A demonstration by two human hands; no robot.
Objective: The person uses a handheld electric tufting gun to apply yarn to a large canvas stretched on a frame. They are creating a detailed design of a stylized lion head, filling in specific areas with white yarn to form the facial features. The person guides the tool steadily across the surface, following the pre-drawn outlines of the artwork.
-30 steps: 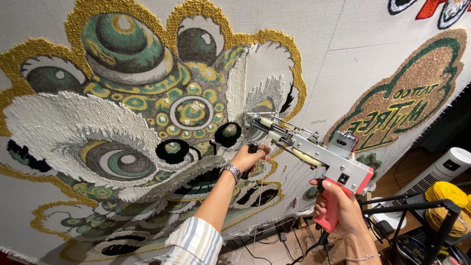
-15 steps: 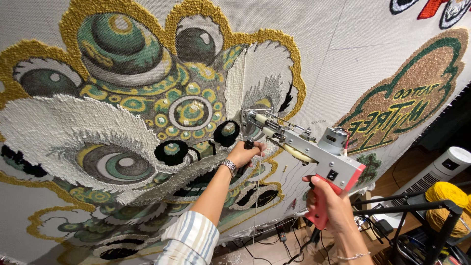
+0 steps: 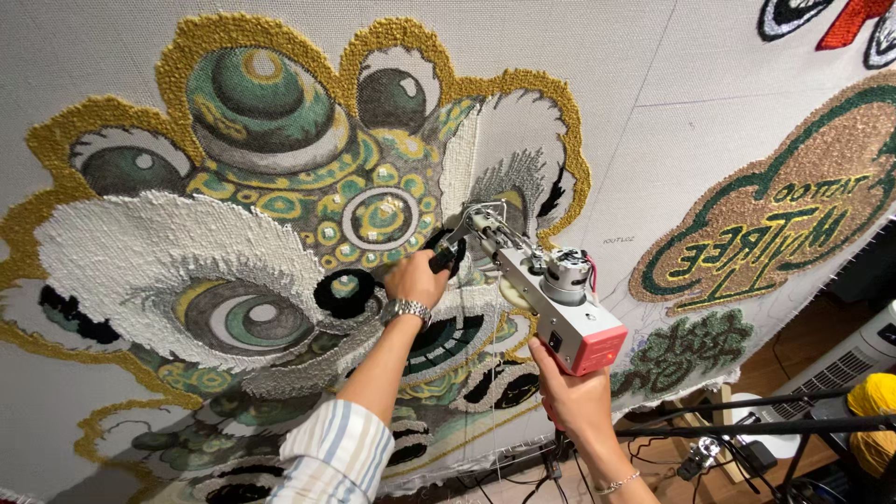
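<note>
Compared with a second ago, the tufting gun (image 3: pixel 537 294) is seen to have been carried up and to the left in the frame, so that its needle end now sits against the grey-and-white tufted patch near the centre of the stretched cloth (image 3: pixel 653 112), just right of the round green-and-yellow medallion (image 3: pixel 381 217). Half a second ago the tool was lower and a little further right. The move is judged to mean that the needle has been brought to a fresh spot in the lion-mask design (image 3: pixel 280 233) and that tufting is being carried on there rather than finished.

The gun is found at centre right of the frame. Its long axis runs diagonally, from the pink rear housing at the lower right up to the metal needle assembly at the upper left; the needle is pointed up-left and into the cloth.

The left hand (image 3: pixel 415 278) is closed around the black front grip just left of the needle assembly, a metal watch (image 3: pixel 407 310) being worn at its wrist above a striped sleeve (image 3: pixel 336 457). The right hand (image 3: pixel 571 397) is wrapped around the pink handle below the rear housing, its fingers closed on it.

A second tufted emblem (image 3: pixel 784 215) in brown, green and yellow is seen at the right, and yellow yarn (image 3: pixel 875 411) at the lower right edge.
</note>
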